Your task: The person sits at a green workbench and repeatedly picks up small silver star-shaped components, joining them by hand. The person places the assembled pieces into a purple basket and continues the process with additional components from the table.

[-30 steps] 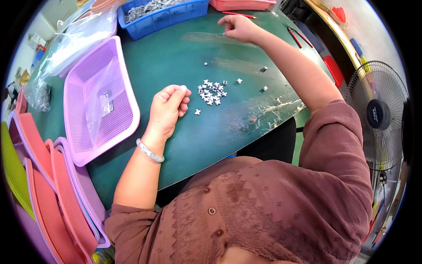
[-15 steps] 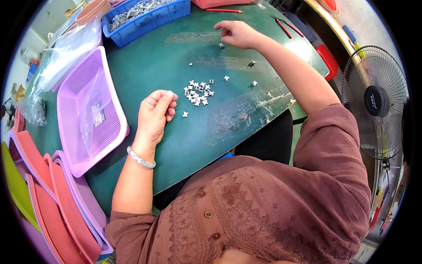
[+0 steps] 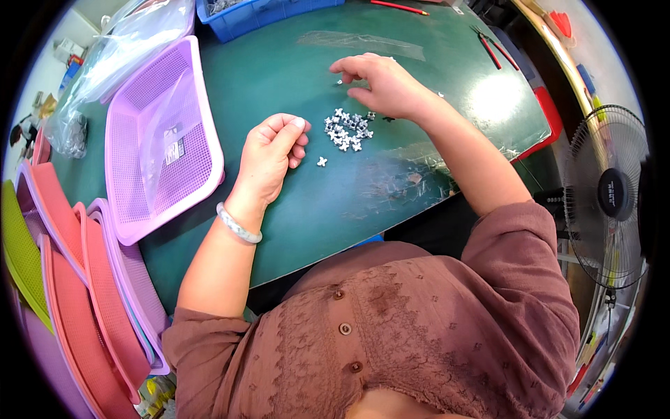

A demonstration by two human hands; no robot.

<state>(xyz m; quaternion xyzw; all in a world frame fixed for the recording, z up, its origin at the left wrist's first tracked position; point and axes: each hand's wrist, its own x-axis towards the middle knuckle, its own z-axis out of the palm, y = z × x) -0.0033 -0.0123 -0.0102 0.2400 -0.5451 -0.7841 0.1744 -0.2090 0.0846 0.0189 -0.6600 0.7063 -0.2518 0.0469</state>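
My left hand [image 3: 269, 152] is closed just left of a small pile of silvery cross-shaped metal parts [image 3: 347, 133] on the green table [image 3: 293, 216]. Its thumb presses on the curled fingers, and whatever may be inside is hidden. One loose cross-shaped part [image 3: 322, 161] lies apart from the pile, on the near side. My right hand [image 3: 385, 85] hovers behind and to the right of the pile, palm down. Its thumb and fingers are apart, with nothing visible between them. A tiny metal piece [image 3: 340, 82] shows by its fingertips.
A purple mesh basket [image 3: 213, 146] holding a clear bag stands on the left. Stacked pink baskets [image 3: 115, 307] fill the lower left. A blue bin [image 3: 269, 19] is at the back. Red-handled pliers [image 3: 492, 52] and a red pen [image 3: 398, 8] lie farther off; a fan [image 3: 611, 195] stands right.
My right hand has come nearer to the pile, its fingers now spread apart. My left hand keeps its closed pose. The whole view has shifted.
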